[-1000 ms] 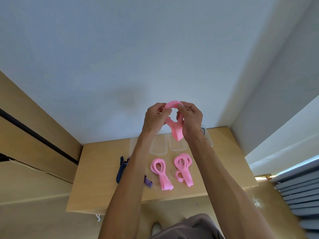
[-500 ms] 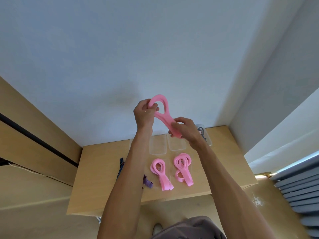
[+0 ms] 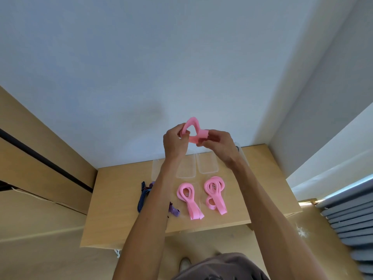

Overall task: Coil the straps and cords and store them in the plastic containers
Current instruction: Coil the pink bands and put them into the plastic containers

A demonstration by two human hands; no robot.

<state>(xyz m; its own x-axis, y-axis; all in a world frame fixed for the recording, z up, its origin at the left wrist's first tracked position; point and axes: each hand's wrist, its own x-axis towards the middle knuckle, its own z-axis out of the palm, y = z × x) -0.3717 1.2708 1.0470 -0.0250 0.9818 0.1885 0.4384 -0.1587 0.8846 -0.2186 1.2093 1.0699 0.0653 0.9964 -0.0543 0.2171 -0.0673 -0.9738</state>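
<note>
Half a second ago the hands were apart, the left one raised with the loop and the right one lower, gripping the tail. Now they are level and close together, and the pink strap (image 3: pixel 194 130) between them is bent into a small triangular loop with its tail folded short toward the right.

Both arms reach forward and up, held high above the wooden table (image 3: pixel 113 209). The left hand (image 3: pixel 174 144) pinches the left side of the loop with curled fingers. The right hand (image 3: pixel 219 145) has thumb and fingers curled round the folded end of the strap.

Below, two coiled pink straps lie on the table: one (image 3: pixel 188 199) near the middle, another (image 3: pixel 215 191) just to its right. Clear plastic containers (image 3: pixel 207 164) sit behind them, toward the wall. A dark blue strap (image 3: pixel 142 199) and a purple one (image 3: pixel 174 211) lie partly hidden under the left forearm.
</note>
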